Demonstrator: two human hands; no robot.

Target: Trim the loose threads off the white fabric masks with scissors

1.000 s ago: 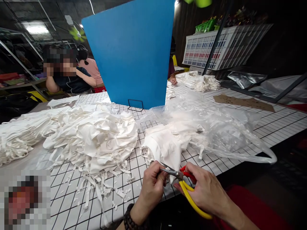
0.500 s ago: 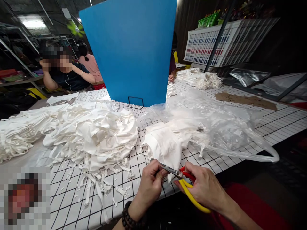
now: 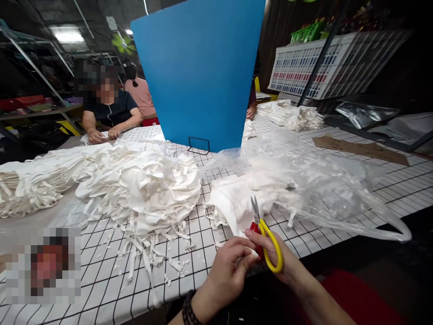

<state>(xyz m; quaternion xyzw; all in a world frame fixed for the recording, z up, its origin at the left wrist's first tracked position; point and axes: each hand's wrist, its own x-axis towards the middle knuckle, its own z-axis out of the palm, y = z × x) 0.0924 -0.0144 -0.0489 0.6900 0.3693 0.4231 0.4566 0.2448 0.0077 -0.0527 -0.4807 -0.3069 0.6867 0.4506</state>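
Note:
My right hand (image 3: 274, 257) grips yellow and red snips (image 3: 265, 237) at the table's near edge, blades pointing up and away. My left hand (image 3: 230, 268) sits just left of it, fingers pinched on a small white fabric piece (image 3: 248, 250) between the two hands; little of it shows. Right behind the hands lies a small stack of white fabric pieces (image 3: 237, 203). A big heap of white fabric pieces (image 3: 142, 185) with cut strips (image 3: 149, 257) spread in front lies to the left.
The table (image 3: 389, 180) has a white cloth with a black grid. A crumpled clear plastic bag (image 3: 321, 189) lies right of the stack. A blue board (image 3: 203, 76) stands upright behind. Other people sit at the far left; more white piles (image 3: 294, 115) sit far right.
The snips swung from lying sideways toward my left hand to pointing upright. My left hand shifted right and closer to my right hand. The view turned slightly left.

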